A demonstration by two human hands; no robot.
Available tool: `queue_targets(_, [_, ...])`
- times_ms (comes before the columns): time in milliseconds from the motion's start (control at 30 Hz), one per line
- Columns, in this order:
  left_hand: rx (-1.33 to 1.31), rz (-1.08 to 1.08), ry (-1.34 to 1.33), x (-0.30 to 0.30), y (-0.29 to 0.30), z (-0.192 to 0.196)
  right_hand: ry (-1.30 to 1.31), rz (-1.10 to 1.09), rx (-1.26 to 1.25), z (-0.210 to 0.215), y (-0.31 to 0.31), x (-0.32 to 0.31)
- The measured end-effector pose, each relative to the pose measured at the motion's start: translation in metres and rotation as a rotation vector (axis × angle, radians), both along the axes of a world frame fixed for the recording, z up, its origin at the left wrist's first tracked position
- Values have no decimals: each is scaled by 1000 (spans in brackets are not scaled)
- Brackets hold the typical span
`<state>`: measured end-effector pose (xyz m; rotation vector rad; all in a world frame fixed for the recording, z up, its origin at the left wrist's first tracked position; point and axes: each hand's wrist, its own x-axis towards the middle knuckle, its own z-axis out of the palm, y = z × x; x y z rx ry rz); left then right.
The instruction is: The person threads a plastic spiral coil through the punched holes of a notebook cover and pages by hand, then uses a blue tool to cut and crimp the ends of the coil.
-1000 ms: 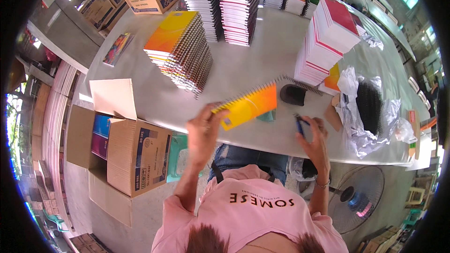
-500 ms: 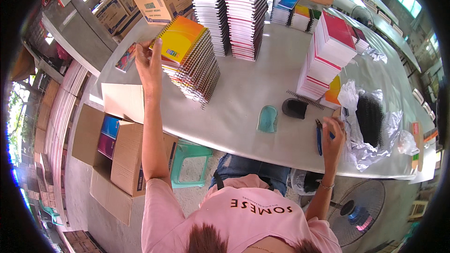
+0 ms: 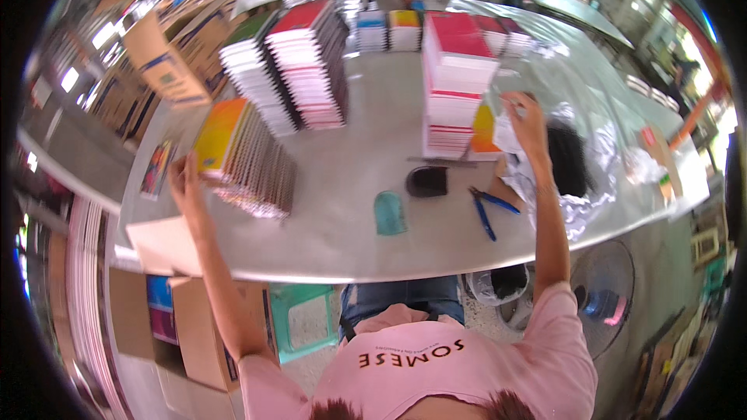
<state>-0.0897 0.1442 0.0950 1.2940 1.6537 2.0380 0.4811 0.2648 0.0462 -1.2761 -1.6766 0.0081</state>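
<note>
A tall stack of spiral-bound notebooks with yellow-orange covers [image 3: 222, 136] stands at the left of the table. My left hand [image 3: 187, 185] is at its left side, fingers stretched along the edge and somewhat blurred. Over on the right, my right hand [image 3: 529, 126] is raised beside a crumpled clear plastic bag holding black binding coils [image 3: 568, 159]. Its fingers are bent and smeared by motion, so whether they hold anything is unclear. Blue-handled pliers [image 3: 489, 210] lie spread on the table below that hand. Left of them are a black rounded pad [image 3: 427, 182] and a teal rounded piece [image 3: 390, 213].
Stacks of green-covered [image 3: 261, 70] and red-covered notebooks [image 3: 307, 62] rise at the back left. A tall stack of red-covered white page blocks [image 3: 451, 93] stands right of centre. An open cardboard box [image 3: 198, 334] and a green stool [image 3: 302, 319] are below the table. Another person works across it.
My right hand has left the pliers and moved up and away beside the plastic bag. The pliers now lie spread. My left hand stays by the yellow notebooks while the view has shifted.
</note>
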Motion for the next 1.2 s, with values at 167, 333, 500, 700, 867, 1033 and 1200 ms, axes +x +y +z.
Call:
queue_targets(167, [161, 211, 313, 5, -12, 6, -407, 36, -382, 0, 75, 9])
queue_targets(333, [151, 429, 340, 37, -55, 11, -727, 275, -851, -33, 144, 48])
queue_targets(500, [195, 373, 331, 81, -89, -15, -397, 298, -1034, -51, 162, 48])
queue_targets(700, [-378, -594, 360, 203, -81, -72, -214, 157, -554, -31, 132, 65])
queue_targets(867, [-434, -619, 361, 235, -59, -103, 69, -51, 40, 41, 59, 56])
queue_targets(1033, [29, -473, 637, 265, -46, -35, 221, 179, -202, 120, -96, 2])
queue_targets(1200, [-55, -1013, 276, 295, -53, 24, -118, 596, -345, 121, -175, -64])
